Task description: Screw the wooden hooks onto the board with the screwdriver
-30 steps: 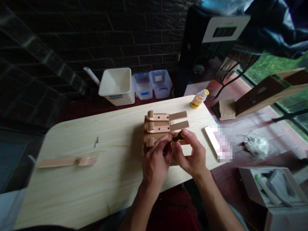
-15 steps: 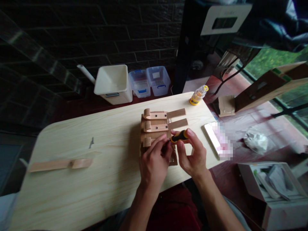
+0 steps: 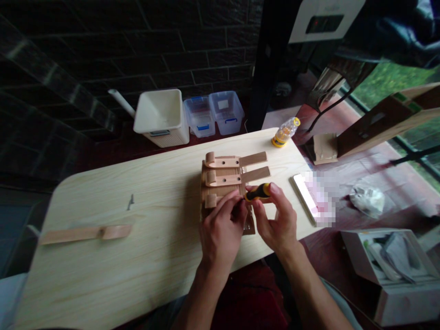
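Note:
My right hand (image 3: 277, 220) grips a yellow-and-black screwdriver (image 3: 257, 192) by its handle, thumb and fingers around it, shaft side toward my left hand. My left hand (image 3: 223, 224) is closed at the screwdriver's front end; its fingers hide the tip and whatever they pinch. Both hands are over a brown box-like block (image 3: 225, 191). Across its top lie two wooden strips, an upper one (image 3: 230, 162) and a lower one (image 3: 231, 179), each with dark screw heads and a raised left end. Below them shows a third raised end (image 3: 211, 200), mostly covered by my left hand.
On the pale wooden table (image 3: 154, 266) lie a loose wooden strip (image 3: 79, 234) and small screws (image 3: 130, 202). A clear yellow-based bottle-shaped container (image 3: 285, 133) and a white-edged flat item (image 3: 305, 197) sit to the right. Bins (image 3: 160, 117) stand behind; an open white box (image 3: 388, 261) is at lower right.
The view has shifted slightly. Both hands keep nearly the same place on the block, and the screwdriver stays in my right hand with its handle tilted much as before.

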`<state>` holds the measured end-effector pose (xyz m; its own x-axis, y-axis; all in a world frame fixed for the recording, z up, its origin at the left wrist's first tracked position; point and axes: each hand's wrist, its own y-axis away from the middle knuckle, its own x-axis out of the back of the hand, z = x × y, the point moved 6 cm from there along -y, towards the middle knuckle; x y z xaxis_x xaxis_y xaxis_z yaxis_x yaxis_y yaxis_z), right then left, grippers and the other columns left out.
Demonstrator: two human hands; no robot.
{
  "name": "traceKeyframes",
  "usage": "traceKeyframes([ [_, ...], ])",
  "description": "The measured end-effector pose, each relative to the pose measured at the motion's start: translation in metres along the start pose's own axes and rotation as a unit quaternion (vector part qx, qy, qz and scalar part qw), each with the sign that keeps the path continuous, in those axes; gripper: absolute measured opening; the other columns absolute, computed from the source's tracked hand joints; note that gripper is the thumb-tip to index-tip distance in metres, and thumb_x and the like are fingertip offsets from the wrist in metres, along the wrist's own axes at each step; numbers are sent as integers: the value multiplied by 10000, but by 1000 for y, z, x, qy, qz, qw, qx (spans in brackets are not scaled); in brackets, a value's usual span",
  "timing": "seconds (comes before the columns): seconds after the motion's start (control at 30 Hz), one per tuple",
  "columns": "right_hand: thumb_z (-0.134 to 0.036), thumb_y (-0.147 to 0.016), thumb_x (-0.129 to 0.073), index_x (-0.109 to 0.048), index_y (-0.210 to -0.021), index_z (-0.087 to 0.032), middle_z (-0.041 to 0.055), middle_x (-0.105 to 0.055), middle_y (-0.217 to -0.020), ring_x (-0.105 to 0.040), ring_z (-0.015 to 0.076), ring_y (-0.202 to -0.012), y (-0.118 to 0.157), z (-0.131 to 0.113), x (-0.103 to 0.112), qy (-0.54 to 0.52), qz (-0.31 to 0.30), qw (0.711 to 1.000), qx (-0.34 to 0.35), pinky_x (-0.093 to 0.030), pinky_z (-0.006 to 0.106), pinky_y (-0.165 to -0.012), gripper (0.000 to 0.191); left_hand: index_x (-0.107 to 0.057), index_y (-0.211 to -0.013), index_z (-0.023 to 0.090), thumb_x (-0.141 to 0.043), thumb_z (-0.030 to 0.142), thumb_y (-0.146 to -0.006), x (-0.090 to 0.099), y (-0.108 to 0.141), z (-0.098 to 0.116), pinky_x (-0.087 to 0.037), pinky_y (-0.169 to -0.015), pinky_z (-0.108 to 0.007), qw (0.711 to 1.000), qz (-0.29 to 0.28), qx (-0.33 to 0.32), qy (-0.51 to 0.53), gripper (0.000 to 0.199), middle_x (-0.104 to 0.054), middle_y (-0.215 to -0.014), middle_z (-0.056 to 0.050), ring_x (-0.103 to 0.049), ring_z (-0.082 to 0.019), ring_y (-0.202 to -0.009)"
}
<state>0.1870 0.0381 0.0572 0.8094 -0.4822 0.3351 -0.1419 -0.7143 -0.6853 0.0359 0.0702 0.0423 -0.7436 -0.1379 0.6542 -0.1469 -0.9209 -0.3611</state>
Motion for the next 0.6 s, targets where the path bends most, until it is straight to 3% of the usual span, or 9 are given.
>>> traceKeyframes([
  [0.23,-82,-1046,-651,-304,-1735,-534,43,-823,-1301,-828,296,-1200,-7,-7,-1,5,-29,1000,-5,-622,674,-1162,894,-830,-1149,276,-693,330,-1092,1,-1,1,-701,-922,-310,1000,-11,0,-16,158,-877,-1277,-51,-869,-229,-1054],
  [0.6,-85,-1074,-638,-400,-1710,-484,15,-844,-1272,-822,243,-1118,-18,-14,2,15,-58,998,6,-671,535,-1043,787,-833,-1156,258,-734,327,-1078,2,-2,3,-673,-843,-265,999,-22,-1,-33,144,-892,-1193,-49,-869,-205,-915],
])
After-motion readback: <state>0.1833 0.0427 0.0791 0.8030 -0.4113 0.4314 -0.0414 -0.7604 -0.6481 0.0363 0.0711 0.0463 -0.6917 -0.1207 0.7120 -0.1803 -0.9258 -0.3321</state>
